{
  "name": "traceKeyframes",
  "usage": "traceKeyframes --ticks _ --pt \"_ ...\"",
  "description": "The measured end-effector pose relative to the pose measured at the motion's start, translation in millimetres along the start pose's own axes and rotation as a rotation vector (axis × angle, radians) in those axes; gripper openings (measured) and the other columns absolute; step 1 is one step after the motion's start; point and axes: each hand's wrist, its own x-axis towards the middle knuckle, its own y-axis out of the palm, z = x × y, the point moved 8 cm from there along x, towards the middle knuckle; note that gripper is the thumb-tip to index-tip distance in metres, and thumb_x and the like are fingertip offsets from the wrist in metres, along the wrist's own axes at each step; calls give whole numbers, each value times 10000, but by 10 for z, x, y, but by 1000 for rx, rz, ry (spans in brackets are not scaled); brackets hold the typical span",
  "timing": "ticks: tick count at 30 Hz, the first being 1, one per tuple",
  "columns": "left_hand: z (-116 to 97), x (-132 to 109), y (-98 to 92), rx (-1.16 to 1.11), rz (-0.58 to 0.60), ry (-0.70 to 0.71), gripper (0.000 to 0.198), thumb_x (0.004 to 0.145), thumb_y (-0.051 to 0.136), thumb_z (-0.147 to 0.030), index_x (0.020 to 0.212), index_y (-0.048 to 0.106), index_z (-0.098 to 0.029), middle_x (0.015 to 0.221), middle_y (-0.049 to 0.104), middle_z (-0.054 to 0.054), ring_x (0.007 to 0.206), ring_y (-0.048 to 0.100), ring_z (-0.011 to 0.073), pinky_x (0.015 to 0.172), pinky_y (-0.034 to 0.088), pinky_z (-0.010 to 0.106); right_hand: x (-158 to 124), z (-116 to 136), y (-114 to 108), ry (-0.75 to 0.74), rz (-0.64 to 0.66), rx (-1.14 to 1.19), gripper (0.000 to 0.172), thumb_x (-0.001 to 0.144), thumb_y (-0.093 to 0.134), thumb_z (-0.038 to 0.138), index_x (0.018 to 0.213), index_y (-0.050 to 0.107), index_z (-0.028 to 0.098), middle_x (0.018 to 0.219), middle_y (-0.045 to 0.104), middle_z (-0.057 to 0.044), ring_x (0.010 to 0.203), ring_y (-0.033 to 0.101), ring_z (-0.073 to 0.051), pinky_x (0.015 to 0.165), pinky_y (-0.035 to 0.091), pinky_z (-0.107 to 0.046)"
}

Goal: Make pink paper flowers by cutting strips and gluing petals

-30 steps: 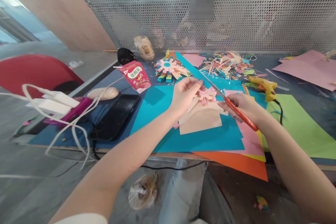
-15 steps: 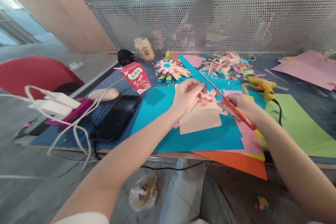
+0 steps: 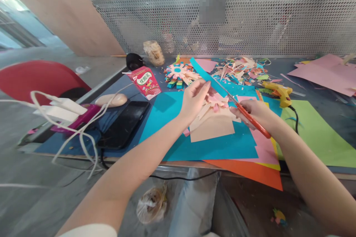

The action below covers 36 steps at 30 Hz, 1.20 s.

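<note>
From the head camera, the left hand point(image 3: 194, 100) pinches the far edge of a small pink-and-peach paper flower point(image 3: 215, 102), fingers together on it, above the peach sheet point(image 3: 213, 126) at mid-table. The right hand point(image 3: 254, 113) is closed round the orange scissors point(image 3: 244, 113), blades reaching far-left into the flower. The flower looks light, thin and floppy, easily torn or creased; I'd hold it by the uncut rim, close to the blades. Whether the blades are parted is too small to tell, and the left thumb is hidden.
</note>
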Motion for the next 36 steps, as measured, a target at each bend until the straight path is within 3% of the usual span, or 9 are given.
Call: traceKeyframes --ticks 5,11,16,26,36 --pt "-2 -41 54 33 40 15 239 796 590 -362 632 561 -190 626 618 2 531 536 84 490 425 199 13 -42 18 18 6 11 524 702 465 713 620 439 196 441 386 44 430 358 -90 463 261 -244" --pt "13 -42 55 22 33 -5 230 797 591 -337 626 557 -187 621 617 5 535 544 88 486 414 202 6 -23 6 25 -1 13 554 694 433 743 610 456 196 428 357 44 427 357 -96 464 258 -249" --pt "48 -35 31 13 16 -26 229 798 594 -324 619 558 -186 607 606 4 532 547 90 485 409 206 -15 3 -4 18 -9 16 549 693 436 741 573 381 208 422 342 48 420 349 -90 463 251 -249" --pt "32 -29 6 30 -1 -10 245 784 608 -368 626 564 -186 595 600 -4 543 545 84 486 405 188 -5 -5 15 -27 16 49 511 714 464 693 602 379 201 477 402 43 440 360 -79 459 251 -227" --pt "41 -38 44 47 26 -9 261 792 599 -372 630 558 -172 610 618 2 516 536 73 489 419 184 -15 7 8 -19 3 46 536 701 448 723 586 363 207 436 339 57 413 331 -76 458 238 -234"
